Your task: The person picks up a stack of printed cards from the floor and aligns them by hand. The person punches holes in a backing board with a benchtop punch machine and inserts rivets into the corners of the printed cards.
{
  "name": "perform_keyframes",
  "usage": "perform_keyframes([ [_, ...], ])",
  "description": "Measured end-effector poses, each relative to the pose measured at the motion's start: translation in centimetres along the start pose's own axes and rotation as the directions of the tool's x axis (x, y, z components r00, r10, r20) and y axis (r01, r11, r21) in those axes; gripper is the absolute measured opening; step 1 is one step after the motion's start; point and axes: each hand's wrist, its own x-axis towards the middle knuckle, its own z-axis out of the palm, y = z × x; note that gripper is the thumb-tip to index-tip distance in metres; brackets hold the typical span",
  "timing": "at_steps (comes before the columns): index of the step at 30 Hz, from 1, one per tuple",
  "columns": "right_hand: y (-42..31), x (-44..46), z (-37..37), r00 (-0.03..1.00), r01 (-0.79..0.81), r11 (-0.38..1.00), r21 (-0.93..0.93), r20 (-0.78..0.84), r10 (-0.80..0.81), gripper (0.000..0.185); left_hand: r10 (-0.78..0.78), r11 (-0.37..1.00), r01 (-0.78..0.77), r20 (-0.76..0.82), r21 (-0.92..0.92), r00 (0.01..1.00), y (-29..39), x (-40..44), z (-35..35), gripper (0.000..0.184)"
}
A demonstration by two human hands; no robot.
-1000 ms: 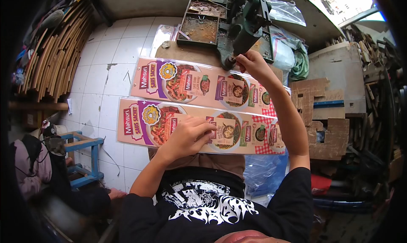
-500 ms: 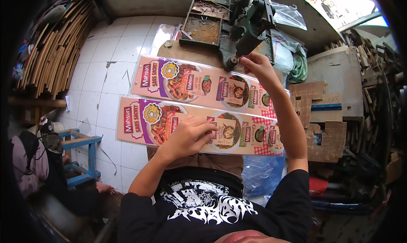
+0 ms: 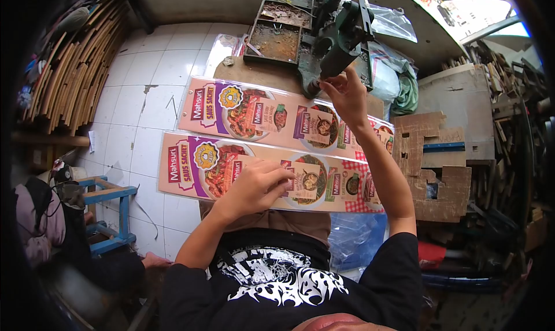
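Observation:
Two long printed Mahsuri sheets lie one behind the other, a nearer sheet (image 3: 272, 201) and a farther sheet (image 3: 283, 134). My left hand (image 3: 263, 183) rests on the nearer sheet with its fingers curled; what they hold, if anything, is hidden. At the foot of a dark green hand press (image 3: 341, 45), my right hand (image 3: 346, 91) has thumb and fingertips pinched beside the lower die (image 3: 312, 88). Whatever is between those fingertips is too small to make out. The farther sheet's back edge lies close to the press base.
A divided metal tray (image 3: 274, 41) with small parts stands left of the press. Plastic bags (image 3: 386, 77) lie to its right. Cut cardboard (image 3: 442, 186) is at the right. A co-worker's dark-clothed leg (image 3: 115, 270) is beside a blue stool (image 3: 121, 209) at the left.
My right hand has moved closer in beside the press die, its wrist turned more upright. My left hand has stayed put on the nearer sheet.

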Motion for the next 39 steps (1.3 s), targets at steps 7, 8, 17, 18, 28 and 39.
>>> perform_keyframes([
  [7, -0.4, -0.1, 0.2, 0.999, 0.028, 0.999, -0.017, -0.016, -0.028, 0.046, -0.011, 1.0, 0.011, 0.012, 0.006, 1.0, -0.3, -0.1, 0.3, 0.02],
  [8, -0.3, -0.2, 0.3, 1.0, 0.022, 1.0, -0.011, -0.009, -0.022, 0.045, -0.01, 1.0, 0.01, 0.013, 0.005, 1.0, -0.3, -0.1, 0.3, 0.02],
  [17, -1.3, -2.7, -0.8, 0.989, -0.032, 0.994, -0.106, -0.15, 0.016, 0.02, -0.019, 1.0, 0.019, 0.0, -0.01, 1.0, -0.1, -0.2, 0.1, 0.019],
  [18, -2.1, -3.0, -1.1, 0.999, 0.033, 0.984, -0.174, -0.013, -0.036, 0.017, -0.011, 1.0, 0.011, -0.001, -0.002, 1.0, -0.1, -0.2, 0.1, 0.019],
  [28, -2.3, -4.6, -0.5, 0.88, 0.386, 0.859, -0.336, 0.412, -0.235, 0.012, -0.021, 1.0, 0.021, -0.003, -0.006, 1.0, 0.0, 0.0, 0.3, 0.02],
  [39, 2.1, 0.3, -4.0, 0.98, -0.039, 0.895, -0.444, -0.192, -0.052, 0.011, 0.025, 0.998, -0.031, 0.116, 0.054, 0.993, 0.1, 0.3, -0.1, 0.02],
])
